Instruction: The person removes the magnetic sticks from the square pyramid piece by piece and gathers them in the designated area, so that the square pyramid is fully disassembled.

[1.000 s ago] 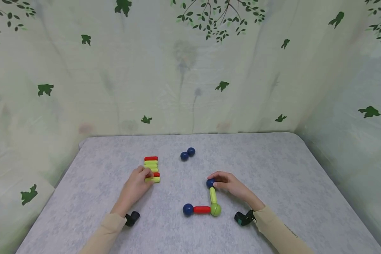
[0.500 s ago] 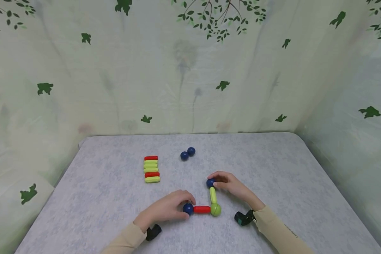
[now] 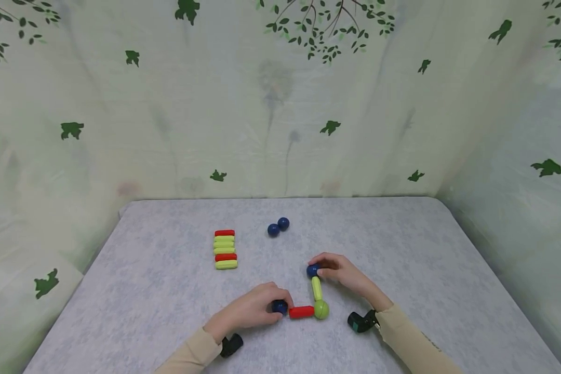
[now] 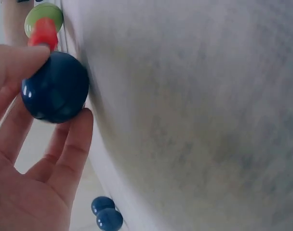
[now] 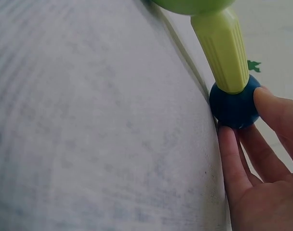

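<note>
An L of joined pieces lies on the table. At its corner is a green ball [image 3: 321, 309]; a red rod [image 3: 301, 312] runs left from it to a dark blue ball [image 4: 56, 87]. A yellow-green rod [image 5: 222, 50] runs away from the corner to another blue ball [image 5: 234, 103]. My left hand [image 3: 254, 310] pinches the left blue ball between thumb and fingers. With thumb and fingertips, my right hand [image 3: 343, 272] holds the far blue ball, beside the yellow-green rod's end.
Several red and yellow-green rods [image 3: 225, 244] lie in a stacked row at the left of the table [image 3: 168, 249]. Two loose blue balls [image 3: 278, 227] rest close together farther back. A patterned curtain [image 3: 243, 130] stands behind the table.
My left hand has come from the rod row to the left blue ball and now grips it. The red rod has tilted slightly. My right hand stays on its ball.
</note>
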`<state>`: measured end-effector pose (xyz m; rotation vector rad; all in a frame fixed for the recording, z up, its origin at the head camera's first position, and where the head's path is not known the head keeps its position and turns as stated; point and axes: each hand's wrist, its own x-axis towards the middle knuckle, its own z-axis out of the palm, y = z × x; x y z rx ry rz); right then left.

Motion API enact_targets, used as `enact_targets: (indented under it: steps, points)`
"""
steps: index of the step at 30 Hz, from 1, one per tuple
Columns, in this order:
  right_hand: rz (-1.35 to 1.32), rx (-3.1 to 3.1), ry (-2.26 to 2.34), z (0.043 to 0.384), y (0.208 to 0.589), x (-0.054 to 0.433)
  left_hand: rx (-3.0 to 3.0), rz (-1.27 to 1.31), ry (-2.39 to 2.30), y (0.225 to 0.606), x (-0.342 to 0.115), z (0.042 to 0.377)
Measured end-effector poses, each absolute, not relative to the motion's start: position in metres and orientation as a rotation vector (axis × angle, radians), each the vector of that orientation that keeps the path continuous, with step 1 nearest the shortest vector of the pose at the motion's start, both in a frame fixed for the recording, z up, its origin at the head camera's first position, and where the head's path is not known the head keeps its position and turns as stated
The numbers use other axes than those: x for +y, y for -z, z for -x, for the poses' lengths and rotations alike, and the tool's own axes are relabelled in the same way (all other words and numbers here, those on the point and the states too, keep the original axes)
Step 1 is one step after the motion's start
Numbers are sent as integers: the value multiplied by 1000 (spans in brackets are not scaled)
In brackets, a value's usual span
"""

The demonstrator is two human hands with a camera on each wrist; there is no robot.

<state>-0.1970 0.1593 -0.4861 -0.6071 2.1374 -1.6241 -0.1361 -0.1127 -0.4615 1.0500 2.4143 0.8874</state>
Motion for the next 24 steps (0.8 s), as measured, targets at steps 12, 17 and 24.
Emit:
enact_targets:
  steps: [12, 17, 24]
  points:
    - [590, 2181, 1583, 188, 464, 160, 2629, -859, -1259, 462, -111, 169]
    - [588, 2184, 1582, 190, 469, 162, 2795, -689, -1282, 462, -103, 198]
    - [610, 2163, 1592, 187, 463, 161, 2982, -500, -1143, 467, -92, 231]
